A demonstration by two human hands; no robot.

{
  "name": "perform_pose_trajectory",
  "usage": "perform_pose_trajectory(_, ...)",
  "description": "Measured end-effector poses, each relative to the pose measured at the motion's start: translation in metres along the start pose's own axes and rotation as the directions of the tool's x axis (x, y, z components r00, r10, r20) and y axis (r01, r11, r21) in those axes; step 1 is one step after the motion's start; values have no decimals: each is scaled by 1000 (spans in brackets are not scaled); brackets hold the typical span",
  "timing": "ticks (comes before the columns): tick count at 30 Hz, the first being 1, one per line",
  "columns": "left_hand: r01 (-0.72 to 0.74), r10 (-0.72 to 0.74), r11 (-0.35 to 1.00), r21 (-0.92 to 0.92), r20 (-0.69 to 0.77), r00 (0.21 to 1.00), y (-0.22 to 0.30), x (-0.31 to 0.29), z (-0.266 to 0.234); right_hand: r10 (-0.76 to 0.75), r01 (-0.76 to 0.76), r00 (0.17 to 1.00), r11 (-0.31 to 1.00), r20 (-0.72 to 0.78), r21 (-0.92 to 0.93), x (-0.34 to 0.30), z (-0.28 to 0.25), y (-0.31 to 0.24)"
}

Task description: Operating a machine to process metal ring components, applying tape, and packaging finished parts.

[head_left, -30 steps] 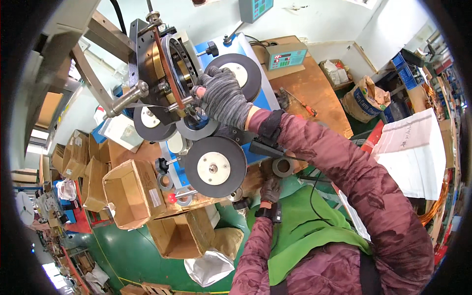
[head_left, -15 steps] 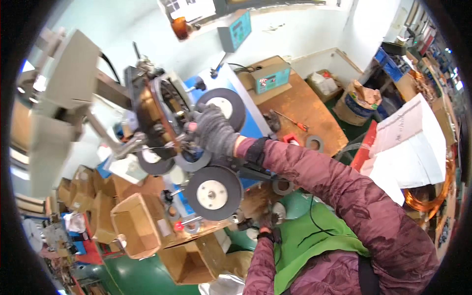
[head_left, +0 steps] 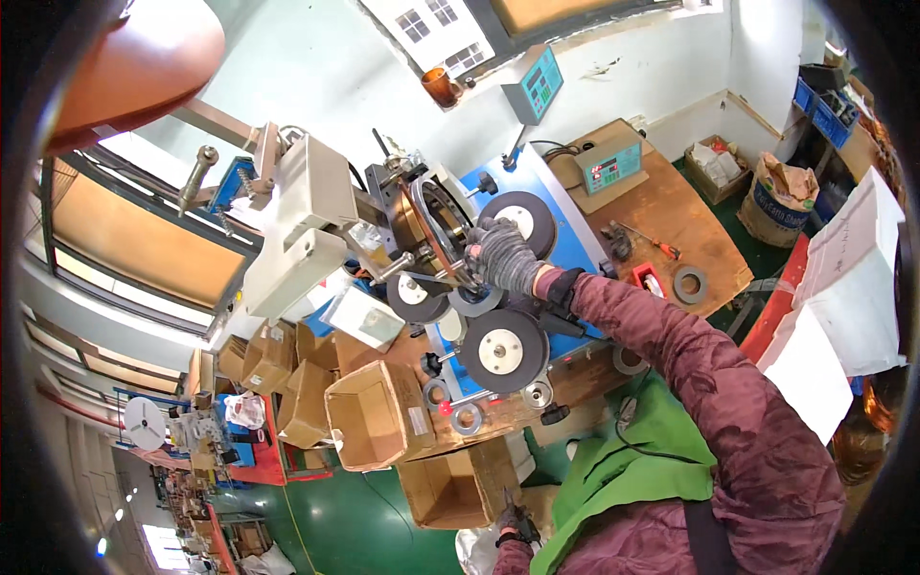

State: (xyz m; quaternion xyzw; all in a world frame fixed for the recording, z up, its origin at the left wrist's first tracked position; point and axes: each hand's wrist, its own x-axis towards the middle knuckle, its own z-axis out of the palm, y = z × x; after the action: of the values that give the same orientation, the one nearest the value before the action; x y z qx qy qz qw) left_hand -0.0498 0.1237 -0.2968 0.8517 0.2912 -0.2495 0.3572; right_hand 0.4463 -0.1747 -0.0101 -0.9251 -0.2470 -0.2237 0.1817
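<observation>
My right hand (head_left: 505, 257), in a grey glove, reaches into the winding machine between its black rubber rollers. Its fingers are curled closed beside the upright metal winding ring (head_left: 436, 225), and what they grip is hidden. Just below them a grey ring core (head_left: 474, 303) sits among the rollers. One black roller with a white hub (head_left: 504, 351) stands nearest me; another roller (head_left: 518, 216) lies behind my hand. Low down, my left hand (head_left: 512, 518) is beside an open cardboard box (head_left: 460, 487). It is small and partly dark, so its fingers and anything in them are unclear.
The machine's blue base (head_left: 561, 225) stands on a wooden table (head_left: 704, 254). On the table are a teal control box (head_left: 611, 167), a screwdriver (head_left: 668, 249) and a loose grey ring (head_left: 689, 285). Another open cardboard box (head_left: 369, 417) stands left of the rollers. White sheets (head_left: 848, 278) rise at the right.
The view has turned, shifting the scene rightward. My left hand has moved down from near the machine's front edge to beside the lower cardboard box. My right hand stays at the winding ring.
</observation>
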Motion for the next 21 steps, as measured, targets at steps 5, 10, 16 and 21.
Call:
perform_pose_trajectory(5, 474, -445, 513, -716, 251, 860, -29, 16, 13, 9, -9, 1000, 1000, 29, -2, 4, 10, -6)
perform_pose_trajectory(10, 501, -370, 610, -614, 338, 865, 8, 54, 14, 39, -37, 997, 999, 70, -20, -1, 8, 5)
perform_pose_trajectory(16, -347, 293, 884, 312, 208, 933, 2, 105, 9, 30, -33, 998, 998, 47, 44, 0, 1, -6)
perform_pose_trajectory(21, 211, -105, 834, -510, 228, 968, 9, 115, 22, 12, -12, 1000, 1000, -9, 24, 1, 1, -9)
